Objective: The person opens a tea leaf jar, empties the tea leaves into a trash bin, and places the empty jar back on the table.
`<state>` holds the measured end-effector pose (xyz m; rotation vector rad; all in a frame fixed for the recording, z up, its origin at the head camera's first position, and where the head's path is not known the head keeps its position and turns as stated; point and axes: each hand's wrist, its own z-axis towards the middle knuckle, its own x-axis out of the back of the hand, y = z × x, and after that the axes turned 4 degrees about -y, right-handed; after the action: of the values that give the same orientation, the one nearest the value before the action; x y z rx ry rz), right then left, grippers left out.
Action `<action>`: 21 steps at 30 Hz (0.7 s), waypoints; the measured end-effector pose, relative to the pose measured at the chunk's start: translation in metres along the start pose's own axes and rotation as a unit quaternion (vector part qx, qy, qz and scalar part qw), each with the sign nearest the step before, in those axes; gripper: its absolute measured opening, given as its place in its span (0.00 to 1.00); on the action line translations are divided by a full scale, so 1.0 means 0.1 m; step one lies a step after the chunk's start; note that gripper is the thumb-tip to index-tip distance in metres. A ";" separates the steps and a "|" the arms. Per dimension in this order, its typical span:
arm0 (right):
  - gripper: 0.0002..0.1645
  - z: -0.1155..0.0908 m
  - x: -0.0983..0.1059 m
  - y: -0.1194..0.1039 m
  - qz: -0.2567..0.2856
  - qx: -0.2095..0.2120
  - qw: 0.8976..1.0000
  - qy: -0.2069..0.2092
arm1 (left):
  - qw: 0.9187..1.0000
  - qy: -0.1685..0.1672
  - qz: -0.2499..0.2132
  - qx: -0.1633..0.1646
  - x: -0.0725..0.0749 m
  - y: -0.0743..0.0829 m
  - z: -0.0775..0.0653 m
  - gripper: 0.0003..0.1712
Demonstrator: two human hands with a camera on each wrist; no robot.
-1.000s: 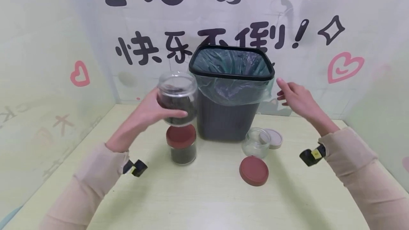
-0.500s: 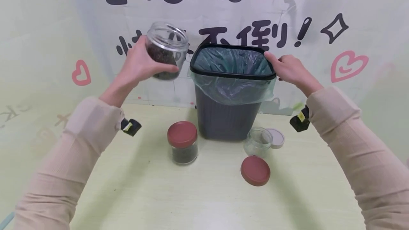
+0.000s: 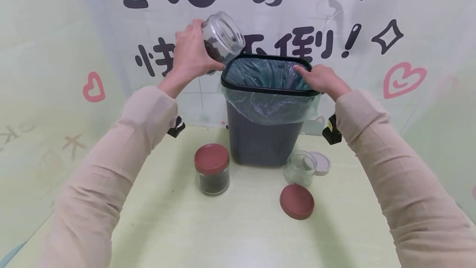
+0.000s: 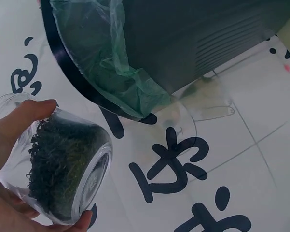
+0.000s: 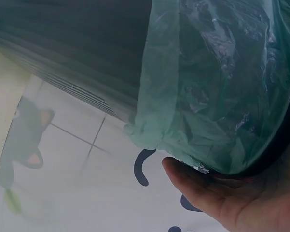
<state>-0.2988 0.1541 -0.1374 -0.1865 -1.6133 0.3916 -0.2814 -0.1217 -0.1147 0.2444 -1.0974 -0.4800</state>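
My left hand (image 3: 190, 53) grips an open glass jar (image 3: 227, 32), which tilts with its mouth toward the trash bin (image 3: 264, 146). Dark, dried, curly leaves resembling loose tea (image 4: 62, 164) lie inside the jar in the left wrist view. The jar is above the bin's left rim. On the right side, my right hand (image 3: 322, 78) holds the bin's black rim, thumb over the inside edge and the other fingers outside, partly hidden. A thin green plastic bag (image 3: 267, 108) lines the bin and folds over its rim.
A jar with a red lid (image 3: 212, 159) and dark contents stands left of the bin. To the bin's right are a clear open jar (image 3: 298, 171), a pale lid (image 3: 322, 163) and a loose red lid (image 3: 296, 202). A printed wall (image 3: 148, 24) rises behind.
My left hand has lifted the jar from near the lidded jar, then moved it right and tipped it toward the bin. My right hand has moved left and taken hold of the rim.
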 end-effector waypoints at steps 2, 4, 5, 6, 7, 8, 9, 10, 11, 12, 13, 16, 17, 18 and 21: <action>0.34 0.03 -0.01 -0.02 -0.012 -0.003 1.000 -0.005 | 1.000 0.005 0.023 -0.011 -0.04 0.04 0.04 0.55; 0.33 0.06 -0.03 -0.03 -0.025 -0.006 1.000 -0.010 | 0.999 0.008 0.044 -0.024 -0.08 0.08 0.08 0.54; 0.33 0.07 -0.04 -0.04 -0.030 -0.010 0.999 -0.011 | 0.998 0.010 0.054 -0.030 -0.10 0.09 0.10 0.54; 0.33 0.07 -0.05 -0.05 -0.036 -0.013 0.999 -0.013 | 0.997 0.011 0.063 -0.035 -0.11 0.11 0.12 0.54; 0.34 0.08 -0.05 -0.06 -0.039 -0.018 0.999 -0.016 | 0.996 0.011 0.073 -0.040 -0.13 0.12 0.13 0.54; 0.34 0.08 -0.06 -0.07 -0.041 -0.025 0.999 -0.021 | 0.995 0.013 0.083 -0.046 -0.15 0.13 0.15 0.54; 0.34 0.08 -0.06 -0.08 -0.046 -0.029 0.998 -0.022 | 0.994 0.014 0.094 -0.052 -0.17 0.14 0.16 0.53; 0.35 0.08 -0.07 -0.09 -0.046 -0.036 0.998 -0.025 | 0.993 0.016 0.104 -0.058 -0.19 0.15 0.17 0.53; 0.35 0.08 -0.07 -0.09 -0.044 -0.043 0.998 -0.028 | 0.991 0.018 0.114 -0.065 -0.20 0.17 0.19 0.52; 0.35 0.08 -0.07 -0.09 -0.044 -0.047 0.997 -0.029 | 0.990 0.020 0.123 -0.072 -0.22 0.17 0.20 0.51; 0.36 0.09 -0.07 -0.08 -0.044 -0.049 0.997 -0.028 | 0.988 0.022 0.134 -0.078 -0.24 0.18 0.20 0.51; 0.31 0.13 -0.07 -0.06 -0.050 -0.045 0.998 -0.018 | 0.982 0.027 0.159 -0.097 -0.29 0.21 0.23 0.50; 0.30 0.15 -0.08 -0.04 -0.051 -0.043 0.998 -0.014 | 0.980 0.028 0.170 -0.103 -0.31 0.22 0.24 0.49; 0.30 0.20 -0.09 -0.02 -0.055 -0.041 0.998 -0.010 | 0.977 0.030 0.180 -0.109 -0.33 0.23 0.24 0.48; 0.29 0.41 -0.12 0.13 -0.067 -0.039 0.997 -0.002 | 0.969 0.036 0.210 -0.128 -0.39 0.25 0.26 0.45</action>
<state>-0.3397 0.1560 -0.1552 -0.1361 -1.6360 0.2272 -0.3132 -0.0802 -0.1236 -0.1949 -0.9702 -0.2259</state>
